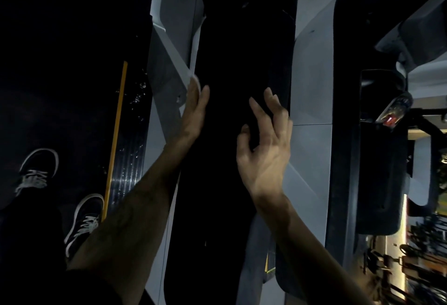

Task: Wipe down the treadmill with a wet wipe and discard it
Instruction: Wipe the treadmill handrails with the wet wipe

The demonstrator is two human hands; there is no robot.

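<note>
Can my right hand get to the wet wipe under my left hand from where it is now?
Probably yes: the right hand hangs open beside the left hand, which presses the wet wipe, with only the dark panel between them.

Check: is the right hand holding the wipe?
No. The right hand hangs with loosely spread fingers and holds nothing; the white wipe sits under the left hand, pressed flat against the treadmill.

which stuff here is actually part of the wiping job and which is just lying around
Part of the job:
- wet wipe, pressed under the left hand
- treadmill, at its grey side panel
- right hand, fingers loosely spread, holding nothing

Just around:
- the person's black shoes
- yellow strip along the dark floor
- gym equipment at lower right
</note>
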